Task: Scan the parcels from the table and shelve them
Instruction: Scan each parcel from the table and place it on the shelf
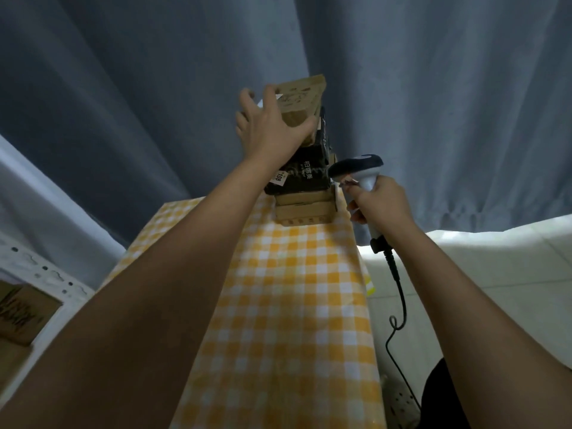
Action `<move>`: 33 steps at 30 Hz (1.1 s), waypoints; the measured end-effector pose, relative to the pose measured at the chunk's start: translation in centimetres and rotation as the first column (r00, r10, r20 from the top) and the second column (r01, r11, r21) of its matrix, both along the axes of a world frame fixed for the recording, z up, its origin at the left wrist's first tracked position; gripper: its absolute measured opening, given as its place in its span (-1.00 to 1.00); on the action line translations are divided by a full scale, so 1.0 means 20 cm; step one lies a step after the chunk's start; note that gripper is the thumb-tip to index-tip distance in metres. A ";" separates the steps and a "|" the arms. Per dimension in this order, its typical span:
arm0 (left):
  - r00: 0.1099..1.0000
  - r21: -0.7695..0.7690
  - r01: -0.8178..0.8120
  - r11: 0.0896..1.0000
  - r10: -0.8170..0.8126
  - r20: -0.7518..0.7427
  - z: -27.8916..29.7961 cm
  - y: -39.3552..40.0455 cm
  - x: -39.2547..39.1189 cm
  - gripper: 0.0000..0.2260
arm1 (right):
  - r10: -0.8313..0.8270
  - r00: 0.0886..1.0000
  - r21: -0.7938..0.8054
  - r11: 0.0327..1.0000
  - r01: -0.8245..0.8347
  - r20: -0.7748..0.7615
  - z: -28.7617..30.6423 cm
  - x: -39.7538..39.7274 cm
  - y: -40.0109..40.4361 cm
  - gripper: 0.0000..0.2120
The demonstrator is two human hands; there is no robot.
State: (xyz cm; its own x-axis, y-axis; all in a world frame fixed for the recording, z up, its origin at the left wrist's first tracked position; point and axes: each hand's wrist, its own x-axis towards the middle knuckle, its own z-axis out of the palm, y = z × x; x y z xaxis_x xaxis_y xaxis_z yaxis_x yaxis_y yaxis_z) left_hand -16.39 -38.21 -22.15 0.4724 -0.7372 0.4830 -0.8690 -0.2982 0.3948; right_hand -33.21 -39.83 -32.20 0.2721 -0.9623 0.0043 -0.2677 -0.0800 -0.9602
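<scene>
While the stack of parcels stands at the far end of the counter [294, 305], on its yellow-checked cloth, the left hand [272, 125] reaches over to the top brown parcel [301, 100] and curls round it, thumb on the near face and fingers over the far side. That parcel rests tilted on a black parcel [305, 173], which sits on two flat cardboard parcels [305, 209] at the bottom. The right hand [379, 204] is wrapped round the handle of the barcode scanner [360, 168], whose head points toward the stack and lies just beside the black parcel; its cable [399, 308] hangs down past the counter's edge.

The step in hand looks like picking the top parcel for scanning. Next, the person would likely need to lift it free without toppling the stack, turn its label toward the scanner, then carry it to the shelf frame [46, 274] at the left, where a cardboard box [21, 314] lies.
</scene>
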 end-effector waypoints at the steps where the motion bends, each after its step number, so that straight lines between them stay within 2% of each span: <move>1: 1.000 -0.054 0.008 0.998 -0.008 -0.005 0.01 0.03 0.01 -0.33 | 0.003 1.000 -0.004 1.000 -0.003 0.003 0.01 0.01 0.01 -0.76; 4: 0.999 -0.231 0.020 0.973 -0.030 -0.044 0.03 0.19 0.07 -0.38 | -0.012 1.000 -0.036 0.999 0.012 -0.006 0.02 0.02 0.05 -0.78; 8: 0.989 -0.447 -0.023 0.894 -0.046 -0.144 -0.01 0.49 0.19 -0.43 | -0.072 0.997 -0.102 0.992 0.072 0.004 0.02 0.02 0.13 -0.75; 11: 0.961 -0.465 -0.115 0.878 -0.020 -0.276 -0.14 0.71 0.24 -0.54 | -0.096 0.994 -0.097 0.990 0.101 0.053 0.03 0.04 0.20 -0.56; 13: 0.913 -0.406 -0.229 0.885 0.051 -0.404 -0.27 0.82 0.28 -0.60 | -0.086 0.994 -0.111 0.989 0.093 0.063 0.03 0.05 0.25 -0.59; 15: 0.811 -0.313 -0.322 0.894 0.089 -0.579 -0.39 0.91 0.33 -0.62 | -0.063 0.997 -0.138 0.988 0.067 0.037 0.04 0.07 0.29 -0.70; 16: 0.740 -0.263 -0.350 0.899 0.093 -0.666 -0.44 0.95 0.34 -0.55 | -0.049 0.999 -0.155 0.987 0.051 0.014 0.04 0.08 0.32 -0.72; 18: 0.544 -0.219 -0.380 0.899 0.026 -0.839 -0.52 1.01 0.35 -0.42 | -0.012 0.999 -0.173 0.985 0.005 -0.041 0.03 0.10 0.35 -0.65; 19: 0.431 -0.209 -0.399 0.893 -0.018 -0.902 -0.55 1.03 0.34 -0.46 | 0.008 0.998 -0.182 0.983 -0.019 -0.060 0.01 0.12 0.36 -0.58; 21: 0.244 -0.168 -0.411 0.896 -0.069 -0.967 -0.59 1.08 0.33 -0.48 | 0.045 0.994 -0.194 0.979 -0.063 -0.095 -0.01 0.15 0.38 -0.52; 23: 0.138 -0.098 -0.398 0.912 -0.046 -0.989 -0.62 1.11 0.33 -0.39 | 0.099 0.988 -0.208 0.971 -0.122 -0.118 -0.02 0.19 0.42 -0.63; 26: 0.045 -0.038 -0.445 0.895 -0.020 -0.999 -0.67 1.14 0.41 -0.31 | 0.181 0.967 -0.218 0.951 -0.218 -0.177 -0.05 0.24 0.45 -0.73; 27: 0.046 -0.034 -0.437 0.899 -0.015 -0.999 -0.70 1.15 0.44 -0.33 | 0.212 0.956 -0.215 0.943 -0.255 -0.202 -0.06 0.25 0.45 -0.75; 30: 0.077 -0.056 -0.401 0.914 -0.027 -0.997 -0.75 1.17 0.48 -0.54 | 0.318 0.922 -0.184 0.915 -0.359 -0.220 -0.06 0.28 0.46 -0.74; 33: 0.083 -0.065 -0.446 0.893 -0.031 -0.996 -0.84 1.20 0.54 -0.67 | 0.428 0.888 -0.104 0.888 -0.447 -0.167 -0.05 0.30 0.45 -0.75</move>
State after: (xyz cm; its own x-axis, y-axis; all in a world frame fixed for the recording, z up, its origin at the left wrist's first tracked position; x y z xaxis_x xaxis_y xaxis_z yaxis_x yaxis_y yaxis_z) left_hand -5.64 -14.30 -38.91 0.7983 -0.4557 -0.3939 0.4130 -0.0618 0.9086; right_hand -27.27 -30.76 -33.25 0.6726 -0.7377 0.0587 -0.3019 -0.3460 -0.8884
